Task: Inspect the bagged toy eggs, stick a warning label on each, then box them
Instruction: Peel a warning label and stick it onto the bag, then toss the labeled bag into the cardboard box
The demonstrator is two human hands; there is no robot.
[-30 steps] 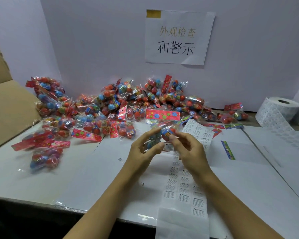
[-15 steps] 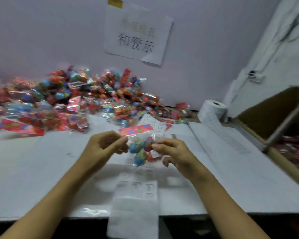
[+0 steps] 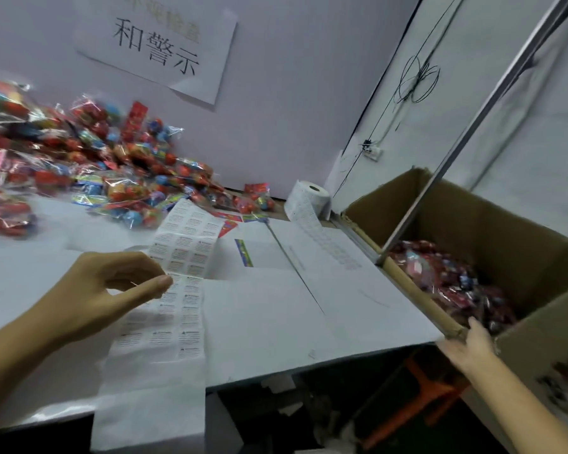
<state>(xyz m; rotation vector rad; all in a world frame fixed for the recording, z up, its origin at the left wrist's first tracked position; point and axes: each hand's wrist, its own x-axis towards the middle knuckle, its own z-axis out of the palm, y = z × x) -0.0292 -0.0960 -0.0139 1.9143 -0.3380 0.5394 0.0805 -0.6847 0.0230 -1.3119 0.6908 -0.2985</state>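
A heap of bagged toy eggs [image 3: 112, 172] in clear wrap with red header cards lies at the table's back left. A strip of warning labels [image 3: 177, 290] runs down the table middle and hangs over the front edge. My left hand [image 3: 105, 290] hovers over this strip, fingers loosely curled, thumb out, holding nothing. A cardboard box [image 3: 522, 244] stands at the right with several bagged eggs [image 3: 440, 280] inside. My right hand [image 3: 473, 342] is at the box's near corner, blurred, fingers relaxed and empty.
A roll of labels [image 3: 309, 194] stands at the back by the wall, its tail lying on the white table [image 3: 276, 316]. A paper sign [image 3: 158, 44] hangs on the wall. An orange stool [image 3: 420, 398] sits under the table's right end.
Both hands held one bag of eggs over the label strip. The bag has left my hands; my right hand moved right to the box and the view turned right.
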